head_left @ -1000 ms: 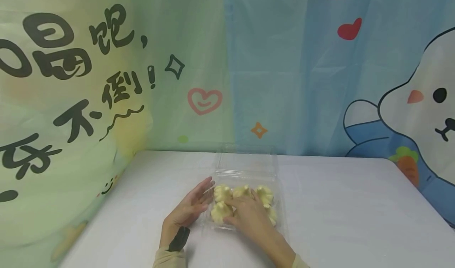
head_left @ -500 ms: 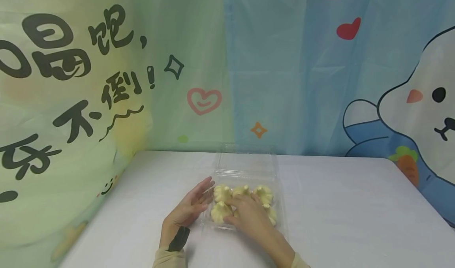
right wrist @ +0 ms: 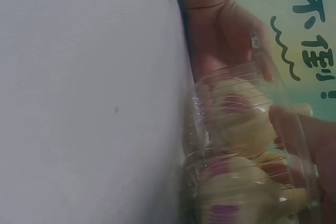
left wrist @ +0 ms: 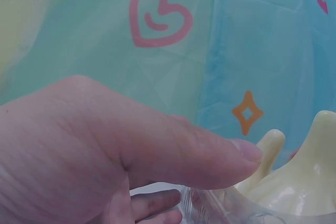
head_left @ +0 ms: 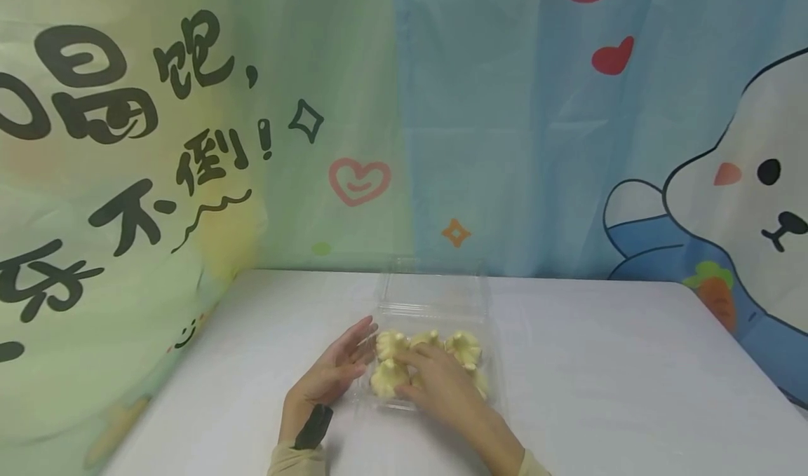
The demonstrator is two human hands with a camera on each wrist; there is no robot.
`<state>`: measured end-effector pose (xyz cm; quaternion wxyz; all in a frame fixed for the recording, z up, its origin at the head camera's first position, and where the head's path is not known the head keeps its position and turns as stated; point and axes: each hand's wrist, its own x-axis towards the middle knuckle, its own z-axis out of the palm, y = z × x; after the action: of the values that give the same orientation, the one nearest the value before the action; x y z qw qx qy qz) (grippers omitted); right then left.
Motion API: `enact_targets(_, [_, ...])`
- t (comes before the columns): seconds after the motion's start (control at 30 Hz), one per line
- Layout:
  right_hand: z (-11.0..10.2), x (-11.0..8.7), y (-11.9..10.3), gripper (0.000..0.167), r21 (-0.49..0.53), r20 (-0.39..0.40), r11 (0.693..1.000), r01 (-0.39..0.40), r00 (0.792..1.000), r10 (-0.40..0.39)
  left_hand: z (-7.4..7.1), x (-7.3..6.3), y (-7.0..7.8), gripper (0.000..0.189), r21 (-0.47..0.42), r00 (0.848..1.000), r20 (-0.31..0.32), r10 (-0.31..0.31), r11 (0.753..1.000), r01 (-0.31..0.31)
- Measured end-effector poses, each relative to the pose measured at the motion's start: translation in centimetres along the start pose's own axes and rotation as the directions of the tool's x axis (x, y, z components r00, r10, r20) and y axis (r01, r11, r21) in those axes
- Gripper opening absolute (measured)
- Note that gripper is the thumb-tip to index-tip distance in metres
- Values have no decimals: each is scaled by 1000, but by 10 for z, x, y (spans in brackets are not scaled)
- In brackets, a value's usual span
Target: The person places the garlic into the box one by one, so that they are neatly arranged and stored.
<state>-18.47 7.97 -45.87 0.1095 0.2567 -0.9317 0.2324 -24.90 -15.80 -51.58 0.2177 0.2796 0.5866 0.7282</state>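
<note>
A clear plastic clamshell box (head_left: 404, 404) stands on the white table with its lid (head_left: 435, 290) folded back. Inside sit several pale garlic bulbs (head_left: 389, 378) in two rows, stems up; purple patches show on them in the right wrist view. My left hand (head_left: 334, 371) rests along the box's left side, fingers extended, its thumb (left wrist: 210, 156) by the near left rim. Reaching in from the front right, my right hand (head_left: 445, 385) has thumb and fingers around the front middle garlic bulb (head_left: 416, 378), mostly hidden beneath it. The right thumb (right wrist: 302, 129) also shows beside the bulbs.
White tabletop (head_left: 600, 371) spreads on both sides of the box. Behind it hangs a printed cloth (head_left: 480, 111) with hearts, lettering and a cartoon animal. A black strap (head_left: 313, 427) circles the left wrist.
The head view has shifted slightly. The right hand's fingers have sunk a little among the bulbs; the left hand and the box stay as they were.
</note>
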Motion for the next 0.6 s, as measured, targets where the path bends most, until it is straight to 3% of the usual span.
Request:
enact_targets(0.27, [-3,2,-3,39,-15,-25,999,33,999,-33,-1,0,-2,85,3,1000,-4,4,1000,-4])
enact_targets(0.37, [1,4,-4,30,-49,-48,998,43,998,-46,-2,0,-3,85,3,1000,4,10,1000,-10])
enact_targets(0.6, [6,5,-7,21,-101,-84,995,5,996,-13,-1,0,-2,85,11,1000,-13,-11,1000,11])
